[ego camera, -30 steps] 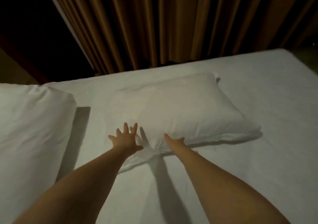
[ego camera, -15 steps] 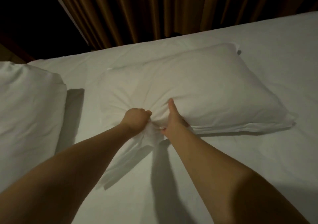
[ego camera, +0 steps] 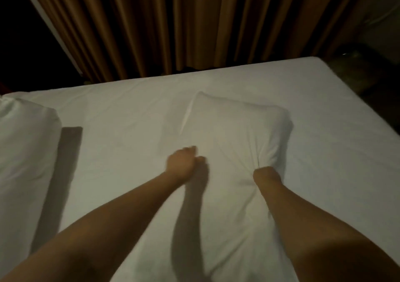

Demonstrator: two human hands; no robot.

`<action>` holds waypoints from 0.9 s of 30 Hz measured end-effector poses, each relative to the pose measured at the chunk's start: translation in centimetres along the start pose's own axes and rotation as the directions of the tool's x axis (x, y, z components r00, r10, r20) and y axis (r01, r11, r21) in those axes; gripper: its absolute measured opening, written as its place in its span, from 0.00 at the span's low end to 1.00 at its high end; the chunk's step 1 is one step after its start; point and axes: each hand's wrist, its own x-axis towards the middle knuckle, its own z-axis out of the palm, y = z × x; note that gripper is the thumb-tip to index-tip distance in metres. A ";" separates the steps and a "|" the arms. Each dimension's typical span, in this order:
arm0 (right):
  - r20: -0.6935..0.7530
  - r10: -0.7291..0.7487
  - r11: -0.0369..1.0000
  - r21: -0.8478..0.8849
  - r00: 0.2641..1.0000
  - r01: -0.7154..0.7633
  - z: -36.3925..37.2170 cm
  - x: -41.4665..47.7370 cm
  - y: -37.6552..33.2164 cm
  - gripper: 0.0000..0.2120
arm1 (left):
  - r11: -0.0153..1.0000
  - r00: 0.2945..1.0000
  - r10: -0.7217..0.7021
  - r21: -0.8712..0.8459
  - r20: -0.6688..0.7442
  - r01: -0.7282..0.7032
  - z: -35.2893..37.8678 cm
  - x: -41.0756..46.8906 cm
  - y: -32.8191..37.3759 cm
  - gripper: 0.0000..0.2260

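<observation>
A white pillow (ego camera: 236, 130) lies on the white bed sheet (ego camera: 121, 117), its long side running away from me. My right hand (ego camera: 267, 173) digs into the pillow's right side and grips a bunch of its fabric, with creases fanning out from the grip; its fingers are hidden in the cloth. My left hand (ego camera: 184, 162) is blurred, just above the pillow's left edge. Its fingers are loosely curled and hold nothing, and its shadow falls on the pillow below it.
A second white pillow (ego camera: 26, 156) lies at the left edge of the bed. Brown pleated curtains (ego camera: 173, 32) hang behind the bed's far edge. The mattress corner (ego camera: 318, 62) is at the upper right, with dark floor beyond it.
The pillow has swung from lying crosswise to lengthwise. My left hand has let go of the bunched pillowcase corner. My right hand has shifted to the pillow's right side and grips it.
</observation>
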 end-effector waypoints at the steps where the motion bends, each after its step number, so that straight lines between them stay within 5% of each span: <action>1: -0.009 0.078 0.986 0.145 0.997 -0.076 0.2 0.5 1.8 0.20 | 0.989 0.990 -0.140 -0.040 0.021 0.140 0.8 0.6 -2.4 0.20; 3: -0.013 0.126 0.914 0.390 0.992 -0.111 1.0 1.1 4.6 0.32 | 0.911 0.903 -0.358 -0.123 0.238 0.394 2.9 1.3 -7.1 0.26; 6: 0.091 0.096 0.848 0.513 0.991 -0.130 2.1 0.5 6.0 0.51 | 0.939 0.796 -0.275 -0.027 0.540 0.342 6.9 -1.4 -8.7 0.35; 10: 0.020 -0.014 0.938 0.348 1.000 0.006 2.9 1.7 5.2 0.34 | 0.832 0.877 -0.418 -0.287 0.237 0.475 8.6 -3.2 -6.3 0.24; 15: -0.202 -0.094 0.904 0.393 0.975 0.168 -2.5 -1.7 -0.8 0.17 | 0.794 0.898 -0.433 -0.507 -0.082 0.336 1.1 -2.6 -3.7 0.13; 23: -0.329 -0.369 0.756 0.438 0.869 0.487 -10.8 -14.1 -12.8 0.19 | 0.838 0.720 -0.441 -0.534 -0.536 0.116 -17.3 -9.1 -3.9 0.13; 27: -0.378 -0.508 0.641 0.435 0.774 0.633 -11.0 -23.9 -19.5 0.21 | 0.842 0.554 -0.490 -0.531 -0.673 0.098 -24.5 -16.0 -9.6 0.12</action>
